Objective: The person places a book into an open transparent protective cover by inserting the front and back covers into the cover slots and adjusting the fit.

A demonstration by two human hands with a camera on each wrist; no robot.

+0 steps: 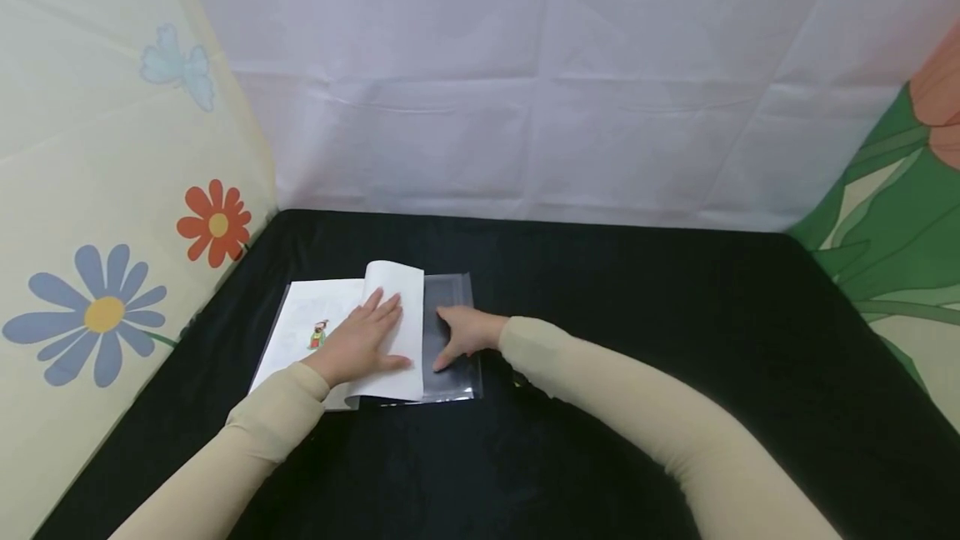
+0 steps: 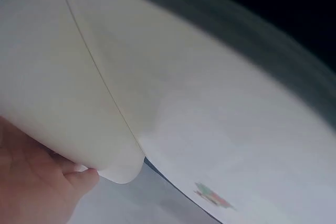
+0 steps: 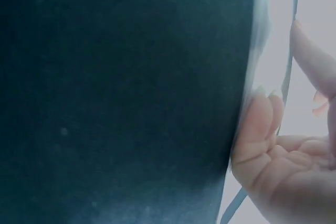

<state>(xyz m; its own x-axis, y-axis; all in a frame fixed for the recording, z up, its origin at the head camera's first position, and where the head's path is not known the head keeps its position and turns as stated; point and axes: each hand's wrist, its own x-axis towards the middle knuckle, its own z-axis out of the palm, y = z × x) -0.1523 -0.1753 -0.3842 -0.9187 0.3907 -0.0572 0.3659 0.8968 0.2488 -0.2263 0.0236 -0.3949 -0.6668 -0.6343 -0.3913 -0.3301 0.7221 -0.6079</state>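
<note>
Soft, even light fills the head view, brightening the white cloth point(image 1: 615, 107) behind the paper point(image 1: 409, 323) and leaving faint grey shading in its creases. The black worktop point(image 1: 637, 298) around the paper loses nearly all detail. Glare streaks the near edge of the clear cover point(image 1: 452, 290), right of the paper. The left-wrist view is dimmer, the small printed picture point(image 2: 212, 195) on the paper smeared. The right-wrist view is bluish and hazy, its fingers point(image 3: 257, 119) slightly soft against washed-out white.

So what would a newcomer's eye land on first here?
Most likely the curled white page, left of centre on the black cloth, with the left hand spread on it. The right hand, over the clear sleeve, comes next. Then the blue flower near the picture's left edge.
</note>
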